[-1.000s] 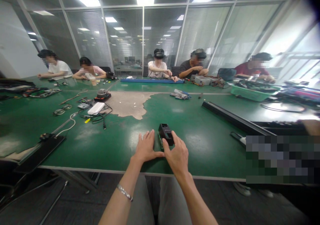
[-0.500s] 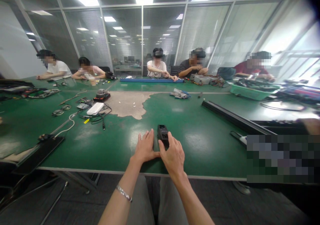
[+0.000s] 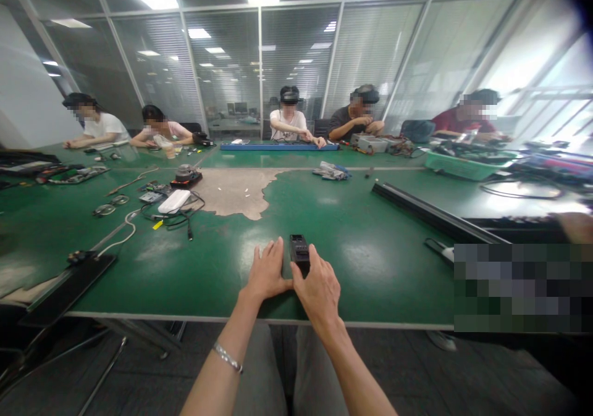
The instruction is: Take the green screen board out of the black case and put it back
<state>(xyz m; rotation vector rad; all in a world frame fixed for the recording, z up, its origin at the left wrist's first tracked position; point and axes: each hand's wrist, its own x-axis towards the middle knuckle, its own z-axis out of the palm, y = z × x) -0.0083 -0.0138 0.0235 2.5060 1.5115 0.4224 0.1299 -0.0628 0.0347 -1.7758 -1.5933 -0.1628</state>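
A small black box-shaped device [image 3: 299,248] with small openings on its far end sits on the green table [image 3: 324,218] in front of me; I cannot make out its exact kind. The thumb and index finger of my right hand [image 3: 319,286] are closed about its near part, hiding some of it. Beside the device on the left, my left hand [image 3: 267,272] rests on the tabletop with fingers stretched out. Its thumb points toward the right hand's thumb, close to the device's near end.
A white box [image 3: 174,202] with black cables lies left of centre. To the right are a long black bar [image 3: 435,212] and a green basket [image 3: 466,164] of parts. A pair of gloves [image 3: 331,171] lies farther back. Several people sit across the table, one at a blue bar [image 3: 278,147].
The view has shifted slightly. My right hand's fingers have moved a little around the device, and my left hand keeps its place beside it.
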